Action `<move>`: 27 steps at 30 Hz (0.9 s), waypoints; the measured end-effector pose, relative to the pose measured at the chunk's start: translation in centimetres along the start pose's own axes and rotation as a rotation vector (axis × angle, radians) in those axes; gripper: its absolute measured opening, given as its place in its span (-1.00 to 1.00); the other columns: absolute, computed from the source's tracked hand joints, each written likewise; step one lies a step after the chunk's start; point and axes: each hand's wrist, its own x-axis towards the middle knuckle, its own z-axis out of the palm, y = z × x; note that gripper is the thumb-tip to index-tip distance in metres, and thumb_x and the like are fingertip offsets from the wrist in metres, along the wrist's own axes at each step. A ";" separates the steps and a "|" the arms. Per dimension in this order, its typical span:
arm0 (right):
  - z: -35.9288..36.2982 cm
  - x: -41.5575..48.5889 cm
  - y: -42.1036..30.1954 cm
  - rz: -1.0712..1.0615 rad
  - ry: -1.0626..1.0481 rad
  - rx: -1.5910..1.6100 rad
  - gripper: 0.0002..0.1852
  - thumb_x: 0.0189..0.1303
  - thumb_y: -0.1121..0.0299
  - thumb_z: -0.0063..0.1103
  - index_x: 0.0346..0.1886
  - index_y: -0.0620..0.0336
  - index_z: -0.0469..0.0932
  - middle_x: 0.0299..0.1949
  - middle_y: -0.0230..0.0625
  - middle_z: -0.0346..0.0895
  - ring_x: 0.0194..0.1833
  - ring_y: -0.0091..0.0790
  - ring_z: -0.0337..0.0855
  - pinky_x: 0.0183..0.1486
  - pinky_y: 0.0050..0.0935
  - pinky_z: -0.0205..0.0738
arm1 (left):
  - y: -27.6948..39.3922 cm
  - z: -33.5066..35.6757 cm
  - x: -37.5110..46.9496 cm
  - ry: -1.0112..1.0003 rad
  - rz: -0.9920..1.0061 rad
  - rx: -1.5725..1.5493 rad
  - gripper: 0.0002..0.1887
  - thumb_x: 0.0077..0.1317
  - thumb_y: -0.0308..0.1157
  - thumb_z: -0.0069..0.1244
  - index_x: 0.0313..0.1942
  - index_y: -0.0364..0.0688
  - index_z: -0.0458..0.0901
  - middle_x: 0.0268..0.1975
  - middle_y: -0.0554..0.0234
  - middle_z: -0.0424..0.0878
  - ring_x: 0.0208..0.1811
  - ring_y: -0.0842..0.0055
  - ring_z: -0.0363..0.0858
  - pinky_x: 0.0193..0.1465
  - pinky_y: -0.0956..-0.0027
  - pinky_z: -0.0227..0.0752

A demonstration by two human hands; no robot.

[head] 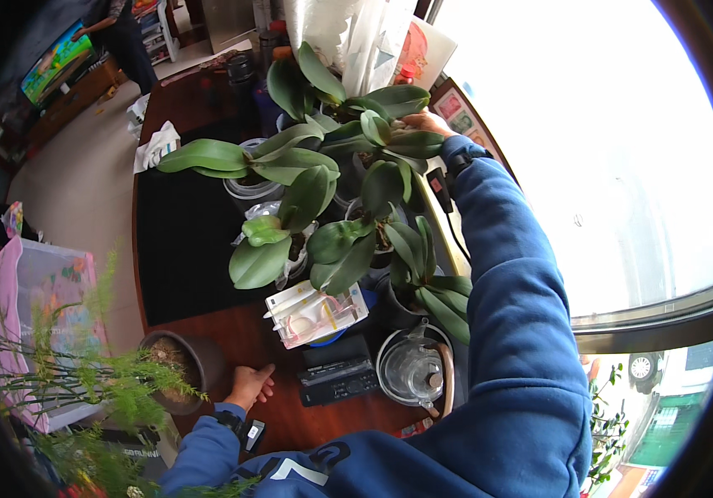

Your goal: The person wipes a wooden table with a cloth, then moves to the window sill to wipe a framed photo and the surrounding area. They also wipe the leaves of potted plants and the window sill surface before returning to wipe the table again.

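My left hand [249, 386] rests on the reddish-brown wooden table, thumb apart from the curled fingers, nothing held. It lies between a dark plant pot [208, 367] and two black remote controls [339, 381]. Stretched far forward along the window side, my right hand [426, 122] is at the leaves of a potted orchid [415, 142]. Leaves cover its fingertips, so I cannot tell whether it grips anything. Several more broad-leaved orchids stand close together, among them one in a clear plastic pot [250, 187] and one with a pale, creased leaf [265, 230].
A glass teapot [415, 367] stands near my body. Pink-framed glasses [316, 320] lie on a white box. Feathery green fronds [113, 380] spread over the left. A power strip [438, 187] with its cord lies by the right sleeve. A person [123, 43] stands beyond the table.
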 end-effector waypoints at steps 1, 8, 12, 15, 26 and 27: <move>-0.1 0.1 0.0 0.066 -0.104 -0.121 -0.70 0.21 0.33 0.28 -0.03 0.28 0.62 -0.23 -0.12 0.65 -0.13 -0.23 0.67 0.04 -0.46 0.47 | 0.0 0.0 0.0 -0.001 -0.007 0.013 -0.51 0.32 -0.06 0.15 -0.57 -0.34 0.61 -0.68 0.09 0.60 -0.86 0.52 0.39 -0.83 0.45 0.09; -0.8 -2.5 -2.0 0.074 -0.241 -0.378 -0.76 0.34 0.31 0.11 -0.09 0.29 0.58 -0.20 -0.16 0.65 -0.12 -0.23 0.65 0.02 -0.42 0.47 | -0.4 -0.1 0.0 -0.003 0.032 0.041 -0.50 0.32 0.02 0.12 -0.55 -0.27 0.61 -0.69 0.19 0.59 -0.86 0.57 0.36 -0.81 0.45 0.04; -1.4 -8.1 -5.5 0.326 -0.283 -0.242 -0.52 0.27 0.16 0.14 0.10 0.36 0.48 -0.01 0.11 0.60 0.03 0.05 0.65 0.03 -0.17 0.51 | -1.2 -0.2 0.8 -0.020 0.044 0.029 -0.51 0.32 0.00 0.13 -0.57 -0.25 0.60 -0.69 0.18 0.59 -0.86 0.56 0.36 -0.81 0.44 0.05; -4.8 -13.9 -9.3 0.494 -0.364 -0.167 -0.64 0.10 0.25 0.38 -0.04 0.16 0.69 -0.19 -0.13 0.72 -0.13 -0.25 0.72 0.04 -0.38 0.53 | -1.8 -0.1 1.2 -0.029 0.070 -0.016 -0.51 0.32 -0.02 0.15 -0.58 -0.27 0.59 -0.68 0.16 0.60 -0.86 0.54 0.36 -0.80 0.44 0.08; -16.5 -22.1 -23.8 0.333 0.040 0.233 -0.67 0.01 0.65 0.28 -0.09 0.22 0.67 -0.34 -0.33 0.69 -0.24 -0.44 0.68 -0.14 -0.45 0.64 | -2.9 -0.4 0.5 -0.087 0.255 -0.132 -0.57 0.34 -0.03 0.14 -0.44 -0.26 0.61 -0.59 0.19 0.63 -0.77 0.56 0.44 -0.73 0.51 0.17; -18.4 -22.6 -25.8 0.419 0.170 0.470 -0.64 0.04 0.67 0.29 -0.03 0.26 0.64 -0.31 -0.33 0.68 -0.24 -0.50 0.66 -0.15 -0.49 0.63 | -2.9 -0.4 -0.5 -0.084 0.255 -0.142 -0.59 0.34 -0.03 0.13 -0.41 -0.25 0.61 -0.58 0.20 0.64 -0.77 0.57 0.44 -0.73 0.53 0.16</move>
